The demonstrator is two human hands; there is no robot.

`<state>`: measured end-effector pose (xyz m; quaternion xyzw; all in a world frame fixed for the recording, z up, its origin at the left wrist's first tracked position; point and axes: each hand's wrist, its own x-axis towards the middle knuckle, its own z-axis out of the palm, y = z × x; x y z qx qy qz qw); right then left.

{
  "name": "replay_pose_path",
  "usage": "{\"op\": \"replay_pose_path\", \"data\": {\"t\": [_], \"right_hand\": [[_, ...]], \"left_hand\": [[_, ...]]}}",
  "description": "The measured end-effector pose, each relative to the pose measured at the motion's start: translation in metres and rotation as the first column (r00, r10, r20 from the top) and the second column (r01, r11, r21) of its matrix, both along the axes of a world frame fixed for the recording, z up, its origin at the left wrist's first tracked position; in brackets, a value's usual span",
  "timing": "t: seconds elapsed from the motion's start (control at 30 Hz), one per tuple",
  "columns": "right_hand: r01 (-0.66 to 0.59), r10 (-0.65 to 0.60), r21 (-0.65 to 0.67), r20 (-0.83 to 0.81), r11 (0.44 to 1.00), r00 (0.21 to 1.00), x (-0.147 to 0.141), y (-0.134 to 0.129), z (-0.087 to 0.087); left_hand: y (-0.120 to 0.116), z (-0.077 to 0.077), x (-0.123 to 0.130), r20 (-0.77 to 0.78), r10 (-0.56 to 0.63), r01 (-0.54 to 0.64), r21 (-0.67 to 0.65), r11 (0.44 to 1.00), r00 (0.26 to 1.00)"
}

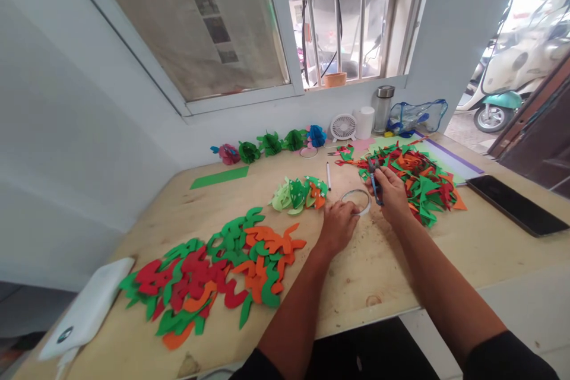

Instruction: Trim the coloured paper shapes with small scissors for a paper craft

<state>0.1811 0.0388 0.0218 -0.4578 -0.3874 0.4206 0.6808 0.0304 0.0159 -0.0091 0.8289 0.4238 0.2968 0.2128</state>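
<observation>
My left hand (339,224) rests on the wooden table (356,273) with its fingers curled at the near left rim of a pale ring (366,210), which looks like a roll of tape. To its right, my right hand (392,193) is closed around blue-handled pliers (375,185), dark jaws pointing up and away. Behind that hand lies a heap of green, red and orange scraps (427,181). Left of my left hand is a small pile of green and orange cut pieces (297,195). A marker pen (328,176) lies beyond the ring.
Curved cut-out pieces (200,273) cover the table's left side, near a white device (89,309). Paper flowers (271,143), a small fan (343,127), a bottle (383,110) and a clear pouch (416,117) line the wall. A phone (519,205) lies at right.
</observation>
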Motion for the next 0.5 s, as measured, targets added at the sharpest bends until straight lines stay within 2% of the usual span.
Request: {"op": "replay_pose_path", "data": {"t": [0.1,0.17,0.23,0.33,0.5], "right_hand": [[0.039,-0.040,0.026,0.021,0.999,0.999,-0.0010,-0.0010,0.0020],[0.049,-0.051,0.042,0.032,0.998,0.998,-0.0027,-0.0029,0.0036],[0.028,-0.030,0.044,0.041,0.999,0.999,-0.0048,-0.0050,0.0045],[-0.084,0.085,-0.009,0.074,0.996,0.994,-0.0075,-0.0074,0.0036],[-0.198,0.211,-0.101,0.140,0.975,0.967,-0.0089,-0.0081,0.0003]], "left_hand": [[0.0006,0.0003,0.0020,0.294,-0.010,0.071,-0.197,0.978,0.956],[0.0019,0.0014,0.0030,0.507,0.049,0.140,-0.329,0.934,0.861],[0.0033,0.0037,0.0036,0.638,0.140,0.175,-0.405,0.898,0.757],[0.0052,0.0073,0.0039,0.706,0.233,0.171,-0.451,0.876,0.669],[0.0066,0.0077,0.0035,0.747,0.264,0.147,-0.434,0.889,0.611]]}}
